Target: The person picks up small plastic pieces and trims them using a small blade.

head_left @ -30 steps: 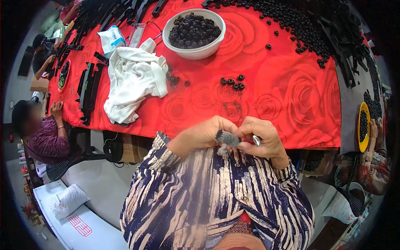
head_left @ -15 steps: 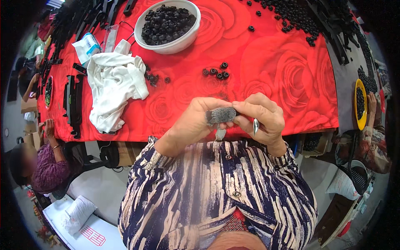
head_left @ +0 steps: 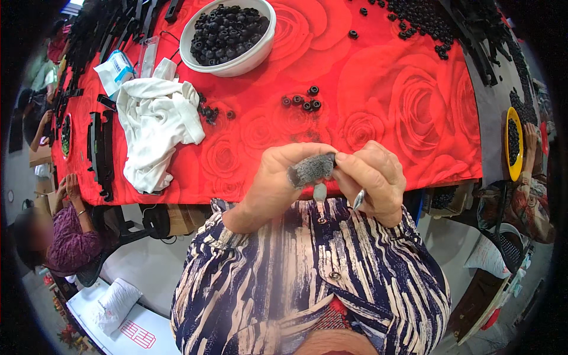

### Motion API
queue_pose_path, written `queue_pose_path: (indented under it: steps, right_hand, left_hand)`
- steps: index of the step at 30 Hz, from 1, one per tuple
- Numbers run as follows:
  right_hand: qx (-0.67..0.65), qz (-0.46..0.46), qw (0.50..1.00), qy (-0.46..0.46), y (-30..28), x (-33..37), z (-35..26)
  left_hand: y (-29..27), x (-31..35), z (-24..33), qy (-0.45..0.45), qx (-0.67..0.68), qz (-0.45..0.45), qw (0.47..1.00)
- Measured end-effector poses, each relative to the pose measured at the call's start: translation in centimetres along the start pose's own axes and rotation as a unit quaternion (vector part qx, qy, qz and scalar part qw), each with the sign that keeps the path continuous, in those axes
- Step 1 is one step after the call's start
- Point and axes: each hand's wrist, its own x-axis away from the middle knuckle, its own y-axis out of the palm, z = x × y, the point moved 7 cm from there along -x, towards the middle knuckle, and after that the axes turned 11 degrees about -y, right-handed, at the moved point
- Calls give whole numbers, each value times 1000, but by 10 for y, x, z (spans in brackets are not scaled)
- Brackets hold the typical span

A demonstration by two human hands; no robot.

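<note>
- White cloth (head_left: 155, 127) lies crumpled on the red rose tablecloth (head_left: 384, 89), far left of my hands.
- Next I see a white bowl (head_left: 260, 44) full of small black rings.
- My left hand (head_left: 275, 183) pinches a grey fuzzy sleeve (head_left: 312, 168), held up near the table edge.
- My right hand (head_left: 374, 177) grips the sleeve's other end and also holds a thin silver tool (head_left: 358, 199).
</note>
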Motion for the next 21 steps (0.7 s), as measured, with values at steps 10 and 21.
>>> queue_pose_path:
  steps: [10, 21]
  right_hand:
    - [-224, -18, 911, 347, 3, 23, 29]
    - [-150, -72, 934, 316, 6, 18, 28]
  left_hand:
    - [-2, 0, 8, 84, -122, 17, 989]
    - [2, -1, 8, 100, -151, 14, 983]
